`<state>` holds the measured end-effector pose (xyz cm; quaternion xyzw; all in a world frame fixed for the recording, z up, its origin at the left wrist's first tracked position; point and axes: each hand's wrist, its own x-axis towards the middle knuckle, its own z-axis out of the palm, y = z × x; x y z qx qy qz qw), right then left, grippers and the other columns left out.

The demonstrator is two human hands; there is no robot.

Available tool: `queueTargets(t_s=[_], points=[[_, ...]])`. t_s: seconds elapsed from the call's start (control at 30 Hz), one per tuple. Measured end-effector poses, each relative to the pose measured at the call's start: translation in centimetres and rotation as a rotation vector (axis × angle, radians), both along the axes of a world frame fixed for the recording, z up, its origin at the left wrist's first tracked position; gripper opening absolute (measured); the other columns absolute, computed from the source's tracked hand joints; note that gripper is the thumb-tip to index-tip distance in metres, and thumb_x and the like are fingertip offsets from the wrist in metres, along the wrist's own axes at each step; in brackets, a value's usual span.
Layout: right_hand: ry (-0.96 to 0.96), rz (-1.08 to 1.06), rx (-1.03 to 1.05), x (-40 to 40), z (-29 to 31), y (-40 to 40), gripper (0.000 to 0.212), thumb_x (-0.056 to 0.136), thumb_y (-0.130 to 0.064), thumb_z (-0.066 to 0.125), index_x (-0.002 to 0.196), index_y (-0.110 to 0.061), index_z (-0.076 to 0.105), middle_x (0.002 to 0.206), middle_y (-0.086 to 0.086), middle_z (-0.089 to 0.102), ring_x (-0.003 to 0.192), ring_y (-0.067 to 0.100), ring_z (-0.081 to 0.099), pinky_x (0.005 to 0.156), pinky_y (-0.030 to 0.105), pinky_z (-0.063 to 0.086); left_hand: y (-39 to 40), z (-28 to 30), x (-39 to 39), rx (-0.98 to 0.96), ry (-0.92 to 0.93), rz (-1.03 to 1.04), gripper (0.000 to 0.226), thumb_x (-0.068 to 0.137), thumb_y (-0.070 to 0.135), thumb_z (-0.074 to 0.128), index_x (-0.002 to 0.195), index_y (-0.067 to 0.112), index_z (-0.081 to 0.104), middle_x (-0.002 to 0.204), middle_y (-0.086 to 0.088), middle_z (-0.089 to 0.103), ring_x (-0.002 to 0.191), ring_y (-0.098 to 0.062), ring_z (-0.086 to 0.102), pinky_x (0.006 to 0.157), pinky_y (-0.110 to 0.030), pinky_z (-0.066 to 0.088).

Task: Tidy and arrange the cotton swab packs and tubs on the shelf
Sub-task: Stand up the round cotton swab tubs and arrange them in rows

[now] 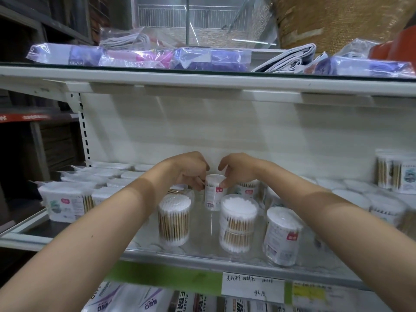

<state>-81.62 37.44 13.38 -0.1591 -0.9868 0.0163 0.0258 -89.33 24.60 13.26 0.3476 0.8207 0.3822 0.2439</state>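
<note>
1. We find the tub (213, 192) upright on the shelf (202, 255), behind three front tubs
2. Left hand (191, 170) and right hand (234, 168) pinch its upper sides
3. We judge it light, stiff, slippery; hold below the lid

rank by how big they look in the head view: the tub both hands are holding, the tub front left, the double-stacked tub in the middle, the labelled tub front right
1. double-stacked tub
2. labelled tub front right
3. tub front left
4. held tub, gripped by the left hand and right hand; it sits farther back, so its real size is unsure.
</note>
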Motion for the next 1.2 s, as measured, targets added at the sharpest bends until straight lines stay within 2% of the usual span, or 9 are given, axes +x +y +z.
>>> queueTargets(t_s=[0.2, 0.37, 0.5, 0.67, 0.83, 0.93, 1.0, 1.1, 1.2], points=[[0.012, -0.002, -0.023, 0.5, -0.1, -0.3, 0.065, 0.079, -0.038, 0.070, 0.134, -0.013, 0.047, 0.131, 0.003, 0.057, 0.117, 0.021, 0.054, 0.097, 0.030, 0.043, -0.9, -0.1, 0.7, 0.024, -0.016, 0.016, 0.049, 0.088, -0.008, 0.048, 0.136, 0.002, 0.040, 0.122, -0.028, 0.057, 0.105, -0.034, 0.063, 0.096, -0.043, 0.050], [0.022, -0.013, -0.024, 3.4, 1.8, -2.0, 0.059, 0.085, -0.044, 0.061, 0.134, -0.014, 0.048, 0.131, 0.004, 0.056, 0.118, 0.022, 0.054, 0.097, 0.031, 0.042, -1.8, -0.1, 1.3, 0.023, 0.086, 0.035, 0.048, 0.087, 0.000, 0.053, 0.133, 0.010, 0.044, 0.120, -0.016, 0.057, 0.107, -0.026, 0.061, 0.095, -0.038, 0.052], [-0.229, -0.021, -0.109, 6.7, 3.1, -3.9, 0.062, 0.077, -0.066, 0.056, 0.120, -0.022, 0.059, 0.097, -0.003, 0.065, 0.089, 0.017, 0.066, 0.077, 0.029, 0.054, -3.0, 0.3, 2.1, 0.044, 0.138, 0.011, 0.044, 0.088, 0.002, 0.053, 0.130, 0.013, 0.048, 0.123, -0.011, 0.058, 0.108, -0.024, 0.061, 0.096, -0.035, 0.051], [-0.337, -0.002, -0.053, 7.9, 2.3, -5.2, 0.071, 0.069, -0.065, 0.066, 0.126, -0.025, 0.051, 0.104, -0.003, 0.063, 0.080, 0.015, 0.068, 0.065, 0.025, 0.051, -4.2, 0.0, 3.4, 0.162, 0.165, -0.031, 0.034, 0.089, -0.008, 0.046, 0.121, 0.000, 0.057, 0.109, -0.013, 0.064, 0.106, -0.027, 0.062, 0.095, -0.037, 0.051], [-0.262, 0.081, -0.134, 7.4, 2.0, -4.1, 0.067, 0.067, -0.037, 0.081, 0.126, -0.035, 0.050, 0.112, -0.006, 0.058, 0.096, 0.020, 0.064, 0.086, 0.038, 0.055, -4.1, -1.9, 5.0, 0.115, 0.081, -0.129, 0.038, 0.083, -0.014, 0.049, 0.118, -0.003, 0.057, 0.110, -0.019, 0.066, 0.103, -0.029, 0.064, 0.092, -0.035, 0.051], [-0.230, 0.131, -0.164, 7.7, 1.8, -3.6, 0.073, 0.069, -0.016, 0.080, 0.131, -0.029, 0.045, 0.119, -0.014, 0.053, 0.106, 0.013, 0.056, 0.091, 0.032, 0.050, -3.7, -2.3, 6.0, 0.132, 0.094, -0.102, 0.038, 0.077, -0.014, 0.047, 0.110, -0.003, 0.063, 0.106, -0.025, 0.067, 0.097, -0.030, 0.063, 0.093, -0.043, 0.049], [-0.218, 0.124, -0.176, 7.9, 1.8, -3.2, 0.079, 0.069, -0.011, 0.079, 0.136, -0.029, 0.040, 0.130, -0.013, 0.051, 0.112, 0.014, 0.054, 0.095, 0.033, 0.048, -3.6, -2.4, 6.3, 0.135, 0.120, -0.083, 0.044, 0.075, -0.009, 0.050, 0.117, 0.000, 0.059, 0.111, -0.025, 0.065, 0.105, -0.034, 0.062, 0.096, -0.049, 0.049], [-0.199, 0.062, -0.105, 8.3, 2.1, -2.8, 0.085, 0.070, -0.023, 0.081, 0.140, -0.032, 0.035, 0.137, -0.005, 0.048, 0.113, 0.017, 0.057, 0.099, 0.037, 0.046, -3.3, -2.4, 6.5, 0.106, 0.133, -0.071, 0.056, 0.080, -0.006, 0.055, 0.134, 0.004, 0.044, 0.121, -0.016, 0.060, 0.108, -0.030, 0.061, 0.096, -0.045, 0.050], [-0.169, 0.022, -0.154, 8.7, 2.3, -2.7, 0.079, 0.069, -0.047, 0.076, 0.137, -0.028, 0.040, 0.123, 0.000, 0.061, 0.095, 0.018, 0.068, 0.090, 0.036, 0.053, -3.1, -2.3, 6.8, 0.080, 0.131, -0.083, 0.054, 0.081, -0.005, 0.061, 0.133, 0.001, 0.045, 0.121, -0.015, 0.060, 0.107, -0.028, 0.062, 0.094, -0.041, 0.052]])
